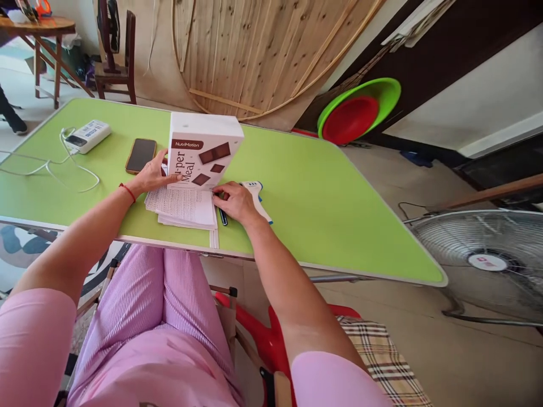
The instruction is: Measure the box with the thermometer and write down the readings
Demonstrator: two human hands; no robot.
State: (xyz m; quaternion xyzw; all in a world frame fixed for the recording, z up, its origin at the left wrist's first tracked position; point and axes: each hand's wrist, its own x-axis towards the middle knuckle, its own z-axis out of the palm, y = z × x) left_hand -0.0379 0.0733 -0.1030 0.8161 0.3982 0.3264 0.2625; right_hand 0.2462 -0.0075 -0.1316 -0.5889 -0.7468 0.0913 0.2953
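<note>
A white box (203,150) with a brown NutriMotion label and printed chocolate squares stands upright on the green table. My left hand (155,174) grips its left side, thumb across the front. Written paper sheets (186,208) lie stacked in front of the box. My right hand (235,200) is at the box's lower right corner, fingers curled and pinched on a black pen (223,217) that lies slantwise beside the sheets. Under and beyond that hand is a white and blue item (257,195), partly covered. A dark phone (141,155) rests left of the box.
A white power bank (89,135) with a looped white cable (48,164) lies on the table's (331,215) left part. A floor fan (487,260) stands close to the right edge. Green and red basins (360,110) lean behind. A red stool (265,339) is below.
</note>
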